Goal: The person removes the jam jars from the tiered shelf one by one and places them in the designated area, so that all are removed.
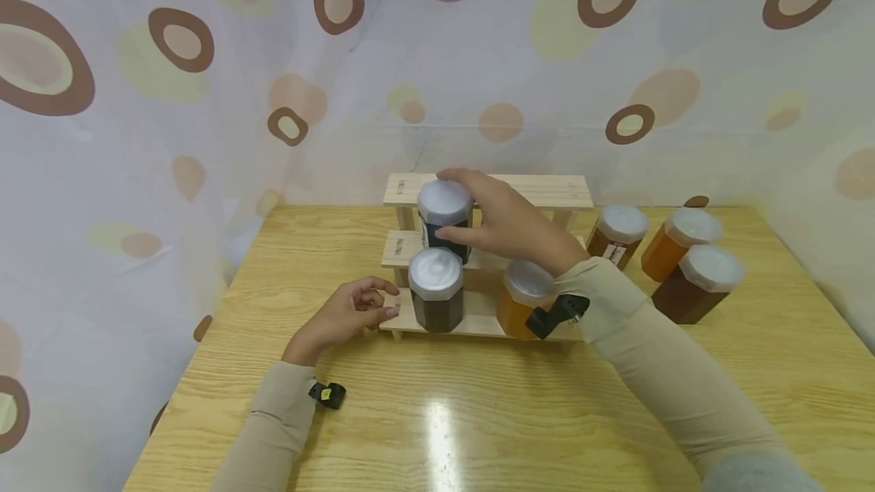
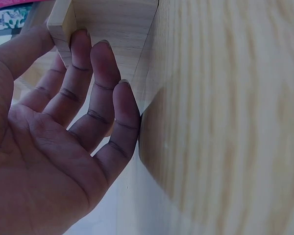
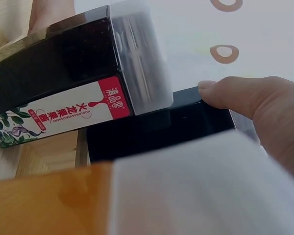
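A three-tier wooden rack (image 1: 481,310) stands on the table, with jars on its steps. My right hand (image 1: 513,222) grips a dark jam jar (image 1: 446,238) with a frosted lid at the left of the middle step; the thumb presses its side in the right wrist view. Directly below, another dark jam jar (image 1: 437,306) with a red-and-white label stands on the bottom step. An orange jar (image 1: 525,306) stands to its right, partly behind my wrist. My left hand (image 1: 345,317) pinches the left end of the bottom step, fingers and thumb around the board end (image 2: 62,22).
On the table right of the rack stand a dark reddish jar (image 1: 617,234), an orange jar (image 1: 677,241) and a brown jar (image 1: 697,283). A patterned cloth (image 1: 444,82) hangs behind the table (image 1: 383,416).
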`<action>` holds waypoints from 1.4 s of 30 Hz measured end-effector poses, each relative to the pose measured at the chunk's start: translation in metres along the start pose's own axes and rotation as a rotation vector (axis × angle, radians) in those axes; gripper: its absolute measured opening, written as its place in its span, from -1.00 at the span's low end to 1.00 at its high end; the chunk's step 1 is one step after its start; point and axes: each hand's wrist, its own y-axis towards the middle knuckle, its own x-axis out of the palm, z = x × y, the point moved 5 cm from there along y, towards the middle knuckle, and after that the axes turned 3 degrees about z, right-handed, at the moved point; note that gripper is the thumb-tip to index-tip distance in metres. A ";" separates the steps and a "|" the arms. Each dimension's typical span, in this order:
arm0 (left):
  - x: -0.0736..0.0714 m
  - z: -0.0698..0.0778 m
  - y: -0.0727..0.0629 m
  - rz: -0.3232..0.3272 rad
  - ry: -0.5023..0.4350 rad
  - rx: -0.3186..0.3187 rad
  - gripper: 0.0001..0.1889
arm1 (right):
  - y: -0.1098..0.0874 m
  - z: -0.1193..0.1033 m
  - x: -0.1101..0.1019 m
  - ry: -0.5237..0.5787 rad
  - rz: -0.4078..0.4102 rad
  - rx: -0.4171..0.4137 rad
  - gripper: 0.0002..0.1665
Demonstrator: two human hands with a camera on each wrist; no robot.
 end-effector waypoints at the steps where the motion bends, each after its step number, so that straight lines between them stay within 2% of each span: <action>1: 0.000 0.000 0.000 -0.001 -0.001 -0.001 -0.67 | 0.000 0.000 0.000 -0.001 0.004 -0.003 -0.07; 15: 0.000 0.001 -0.003 -0.001 0.008 0.000 -0.67 | -0.005 -0.004 -0.001 0.004 0.101 -0.086 -0.29; 28: 0.001 0.000 -0.001 -0.002 -0.001 -0.013 -0.66 | -0.015 -0.005 -0.025 -0.039 0.184 -0.133 -0.30; 36: 0.001 0.002 -0.001 -0.005 -0.007 -0.015 -0.66 | -0.033 0.001 -0.040 -0.028 0.297 -0.126 -0.30; 42: 0.001 0.003 -0.001 -0.005 -0.011 -0.015 -0.66 | -0.046 0.006 -0.052 -0.041 0.413 -0.196 -0.28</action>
